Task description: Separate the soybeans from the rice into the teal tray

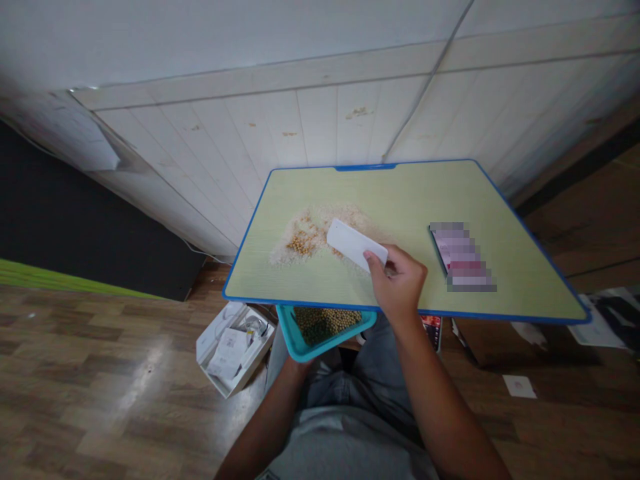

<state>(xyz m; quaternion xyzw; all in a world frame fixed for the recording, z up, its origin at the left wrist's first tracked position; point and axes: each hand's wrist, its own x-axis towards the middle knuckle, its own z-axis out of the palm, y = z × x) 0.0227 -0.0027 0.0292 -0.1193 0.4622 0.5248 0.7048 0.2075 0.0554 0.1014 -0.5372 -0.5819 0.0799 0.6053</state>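
A white panelled wall [310, 127] runs across twelve o'clock, stained in spots, with a thin cable [425, 87] slanting down it. Below lies a wood-plank floor [100, 400], glossy with reflected light at eight o'clock. A dark panel [75, 227] with a green strip [50, 279] sits at nine o'clock. An open white box [235, 348] rests on the floor at seven o'clock, papers [520, 386] at four o'clock.

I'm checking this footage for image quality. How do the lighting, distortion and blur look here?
Head view: dim, even lighting, with pale glare on the wooden floor at lower left; wide-angle distortion bends the wall panels and the small table; a pixelated block hides the flat object on its right; the right hand and white card look reasonably sharp.
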